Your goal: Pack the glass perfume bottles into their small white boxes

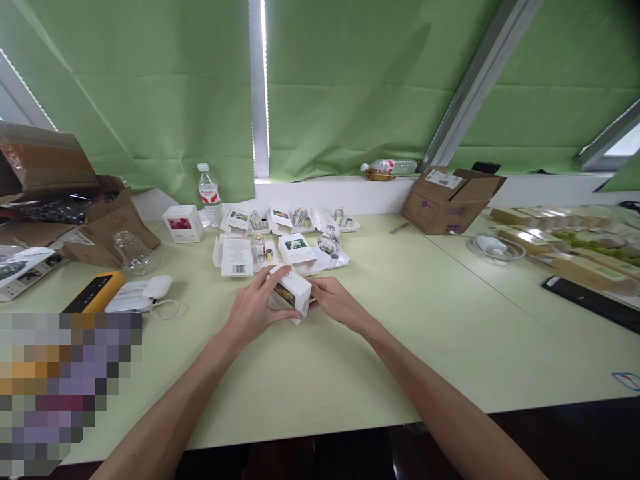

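A small white box [299,291] with a dark picture on one side is held tilted above the table. My left hand [253,305] grips it from the left, fingers over the top and thumb beneath. On the other side, my right hand [334,300] has its fingers pinched at the box's right edge; the fingertips are partly hidden behind it. Just beyond lie opened white boxes, one with a barcode [237,256] and one with a green picture [297,248]. Small glass bottles stand among them, including a round clear bottle [329,243].
A closed white box [183,224] and a water bottle [210,195] stand at the back left. Cardboard cartons are at far left and back right [445,201]. A yellow-edged device [95,293], a coiled white cable [495,248] and a black bar [593,303] lie on the table [450,347].
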`<state>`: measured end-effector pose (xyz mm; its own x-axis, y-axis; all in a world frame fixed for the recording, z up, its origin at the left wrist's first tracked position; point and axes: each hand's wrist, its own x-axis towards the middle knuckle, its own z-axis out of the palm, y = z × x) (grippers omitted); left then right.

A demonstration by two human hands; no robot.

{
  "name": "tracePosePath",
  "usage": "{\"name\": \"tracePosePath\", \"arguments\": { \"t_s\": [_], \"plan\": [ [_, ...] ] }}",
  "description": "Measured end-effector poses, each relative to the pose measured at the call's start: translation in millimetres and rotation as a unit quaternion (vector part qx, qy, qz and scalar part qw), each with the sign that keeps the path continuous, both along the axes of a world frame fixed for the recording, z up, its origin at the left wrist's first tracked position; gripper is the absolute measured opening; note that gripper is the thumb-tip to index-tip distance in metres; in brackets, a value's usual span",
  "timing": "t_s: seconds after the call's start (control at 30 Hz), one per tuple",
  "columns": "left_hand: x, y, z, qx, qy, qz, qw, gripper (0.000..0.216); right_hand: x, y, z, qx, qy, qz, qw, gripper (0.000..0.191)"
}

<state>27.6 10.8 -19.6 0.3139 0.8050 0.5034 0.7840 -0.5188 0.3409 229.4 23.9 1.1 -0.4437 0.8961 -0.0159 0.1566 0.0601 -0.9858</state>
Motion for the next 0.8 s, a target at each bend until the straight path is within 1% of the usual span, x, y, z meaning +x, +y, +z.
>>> {"name": "tracePosePath", "arguments": {
  "t_s": [0.13, 0.3, 0.57, 0.8],
  "plan": [
    [-1.5, 1.9, -0.9, 0.014, -0.004, -0.005, 1.0, 0.078, 0.0, 1.9, -1.6, -0.003, 0.009, -0.01, 1.0, 0.041],
    [-4.2, 4.5, -0.7, 0.015, -0.025, -0.024, 0.999, 0.064, 0.7, 3.6, -3.2, 0.0, 0.01, -0.025, 1.0, 0.043],
    [-5.3, 3.3, 0.7, 0.001, -0.037, -0.013, 0.999, 0.052, 1.0, 6.8, -6.0, -0.006, 0.014, -0.059, 0.998, 0.045],
    [-3.8, 1.9, 2.4, 0.012, -0.041, -0.007, 0.999, 0.045, 2.8, 9.8, -10.6, 0.003, 0.016, -0.072, 0.997, 0.047]
  ]
}}
